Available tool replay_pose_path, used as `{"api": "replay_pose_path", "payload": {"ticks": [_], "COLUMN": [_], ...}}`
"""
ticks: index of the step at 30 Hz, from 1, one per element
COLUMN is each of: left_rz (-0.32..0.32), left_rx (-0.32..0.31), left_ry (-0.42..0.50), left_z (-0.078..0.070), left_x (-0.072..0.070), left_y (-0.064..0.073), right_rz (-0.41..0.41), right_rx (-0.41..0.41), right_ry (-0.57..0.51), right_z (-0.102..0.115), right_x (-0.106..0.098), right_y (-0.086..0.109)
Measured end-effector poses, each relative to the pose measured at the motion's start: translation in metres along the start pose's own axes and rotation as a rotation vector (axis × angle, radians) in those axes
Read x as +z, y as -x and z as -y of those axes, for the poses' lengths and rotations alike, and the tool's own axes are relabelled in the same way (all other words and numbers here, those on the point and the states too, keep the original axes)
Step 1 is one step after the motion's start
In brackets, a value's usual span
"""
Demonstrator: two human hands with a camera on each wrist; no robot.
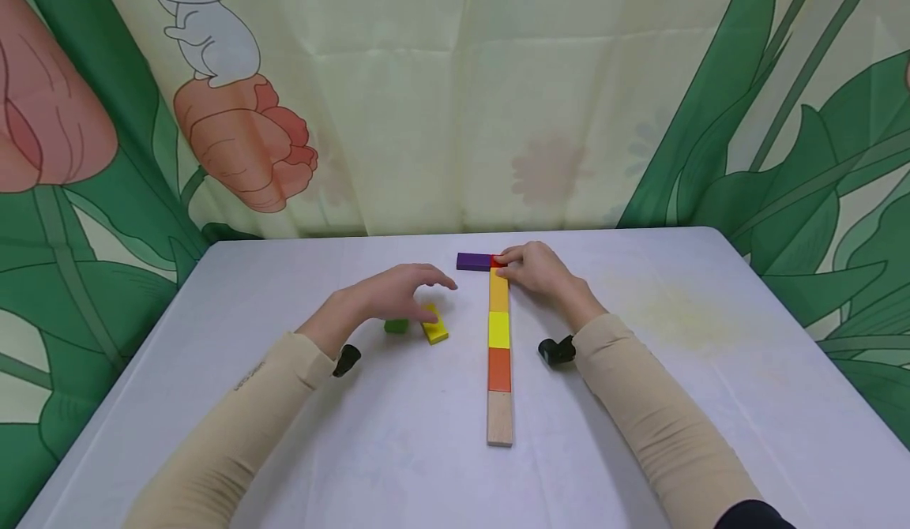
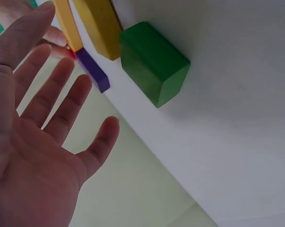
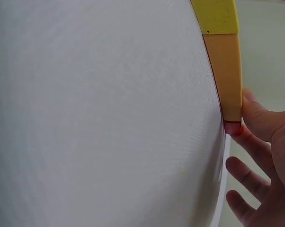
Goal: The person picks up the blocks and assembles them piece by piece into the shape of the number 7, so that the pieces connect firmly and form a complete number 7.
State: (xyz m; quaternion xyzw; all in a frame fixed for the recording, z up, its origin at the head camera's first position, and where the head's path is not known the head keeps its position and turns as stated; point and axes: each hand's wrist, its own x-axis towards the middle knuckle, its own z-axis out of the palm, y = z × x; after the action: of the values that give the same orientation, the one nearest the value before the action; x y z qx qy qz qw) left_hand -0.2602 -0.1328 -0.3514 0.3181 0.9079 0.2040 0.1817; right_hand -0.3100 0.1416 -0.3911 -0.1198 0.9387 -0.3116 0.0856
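At the far end of a row of blocks, my right hand [image 1: 542, 272] holds a small red block [image 3: 233, 127] between thumb and index finger. The thumb lies against the light orange block [image 3: 226, 75] beside it, and the other fingers are spread. A purple block [image 1: 473, 261] lies crosswise to the left of the red one. My left hand [image 1: 387, 292] hovers with spread fingers and holds nothing. Below it are a yellow block [image 1: 435, 332], partly covered by the thumb in the head view, and a green block [image 2: 154, 61].
Toward me the row continues with a bright yellow block [image 1: 499, 330], an orange-red block [image 1: 499, 369] and a plain wood block [image 1: 500, 418]. They lie end to end on a white-covered table [image 1: 398, 450]. A printed curtain [image 1: 455, 118] hangs behind the table's far edge.
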Motion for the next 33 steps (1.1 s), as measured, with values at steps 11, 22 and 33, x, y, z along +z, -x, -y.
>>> {"api": "replay_pose_path", "payload": {"ticks": [11,22,33], "left_rz": [0.099,0.071,0.030], "left_rx": [0.013,0.036,0.085], "left_ry": [-0.066,-0.175,-0.204], "left_z": [0.000,0.001,0.000], "left_x": [0.011,0.017,0.020], "left_y": [0.008,0.010,0.009], "right_rz": [0.001,-0.014,-0.015], "right_rx": [-0.011,-0.035,-0.051], "right_ry": [0.021,0.047,0.087], "right_z": [0.000,-0.001,0.003], "right_x": [0.000,0.000,-0.003], "right_y": [0.000,0.000,-0.002]}}
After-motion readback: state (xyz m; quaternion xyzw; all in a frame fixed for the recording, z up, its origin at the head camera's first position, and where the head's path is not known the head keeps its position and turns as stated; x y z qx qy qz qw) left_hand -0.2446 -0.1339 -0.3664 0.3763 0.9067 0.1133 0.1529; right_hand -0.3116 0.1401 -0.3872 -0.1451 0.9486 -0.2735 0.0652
